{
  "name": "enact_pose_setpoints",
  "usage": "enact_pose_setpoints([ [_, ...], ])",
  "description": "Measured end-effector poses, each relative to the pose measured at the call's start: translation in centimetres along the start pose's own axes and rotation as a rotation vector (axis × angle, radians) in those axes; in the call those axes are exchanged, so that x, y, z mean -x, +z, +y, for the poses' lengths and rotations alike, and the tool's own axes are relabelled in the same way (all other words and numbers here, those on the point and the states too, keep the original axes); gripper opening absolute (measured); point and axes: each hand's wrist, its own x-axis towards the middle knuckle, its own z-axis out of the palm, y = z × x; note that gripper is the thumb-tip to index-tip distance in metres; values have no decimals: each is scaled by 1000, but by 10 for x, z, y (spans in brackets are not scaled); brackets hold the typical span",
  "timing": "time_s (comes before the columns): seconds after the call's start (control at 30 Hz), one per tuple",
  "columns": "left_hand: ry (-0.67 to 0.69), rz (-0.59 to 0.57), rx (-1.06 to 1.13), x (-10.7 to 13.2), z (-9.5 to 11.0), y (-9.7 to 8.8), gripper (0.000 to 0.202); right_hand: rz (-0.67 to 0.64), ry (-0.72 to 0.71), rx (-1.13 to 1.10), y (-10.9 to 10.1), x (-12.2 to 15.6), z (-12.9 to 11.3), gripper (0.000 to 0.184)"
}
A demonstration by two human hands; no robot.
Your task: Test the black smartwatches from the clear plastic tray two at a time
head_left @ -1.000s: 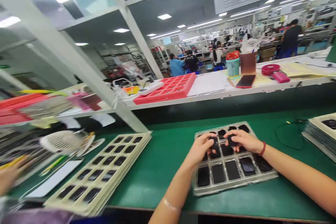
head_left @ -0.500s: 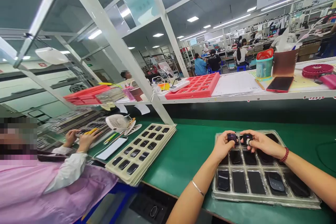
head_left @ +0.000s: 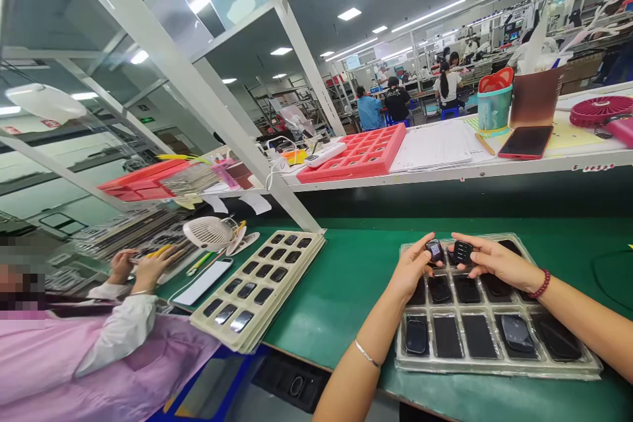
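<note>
Between the thumb and fingers of my left hand is a small dark smartwatch body, a pale square code label showing on it. My right hand pinches a second black smartwatch body, whose visible face carries rows of small light marks. Both pieces are held close together, apart from each other, over the back of a clear plastic tray. Black rectangular pieces sit in several of the tray's compartments, among them a rounded watch-like one at the front left. My wrists partly cover the tray's back row.
Left of me, a stack of cream trays holds several dark watch faces. A co-worker in pink handles a yellow tool farther left, near a white fan. A shelf with a red foam tray, papers and a phone runs above the green bench.
Both watch bodies have been turned in my fingers, so a code label and a marked face now show. The view has shifted slightly to the right.
</note>
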Motion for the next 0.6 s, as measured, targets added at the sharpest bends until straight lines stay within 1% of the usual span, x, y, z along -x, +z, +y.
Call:
enact_pose_setpoints([
  [0.1,13,-39,-34,0,-1,-1,67,-37,-15,3,-2,1,0,58],
  [0.2,36,-108,-101,2,-2,0,64,-77,-67,94,-2,2,-2,51],
  [0.33,57,-177,-144,3,-2,2,63,-146,-106,186,0,2,-4,50],
  [0.47,71,-205,-163,4,-4,2,59,-157,-109,215,1,3,-5,50],
  [0.6,122,-218,-182,3,-10,1,49,-141,-115,228,7,13,-9,44],
])
